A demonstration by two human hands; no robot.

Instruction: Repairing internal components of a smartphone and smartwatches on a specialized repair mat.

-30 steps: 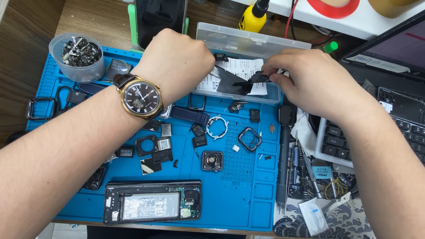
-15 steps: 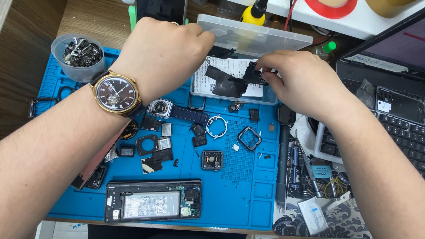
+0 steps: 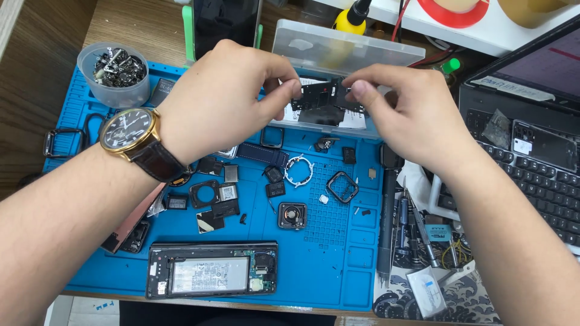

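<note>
Both hands hold a small black circuit board (image 3: 323,95) above the clear plastic box (image 3: 338,48) at the back of the blue work mat (image 3: 326,265). My left hand (image 3: 226,99), with a gold wristwatch (image 3: 128,131) on a brown strap, pinches the board's left end. My right hand (image 3: 405,108) pinches its right end with thumb and forefinger. More dark flat parts and a white paper lie in the box beneath the board.
An opened phone (image 3: 211,276) lies at the mat's front. Small frames, rings and camera modules are scattered mid-mat. A cup of small parts (image 3: 115,72) stands back left. Screwdrivers and tweezers (image 3: 417,229) lie right of the mat, a laptop keyboard (image 3: 538,175) beyond them.
Both hands rose from inside the plastic box and came together, lifting the black board out of it. The left wrist moved leftward and up.
</note>
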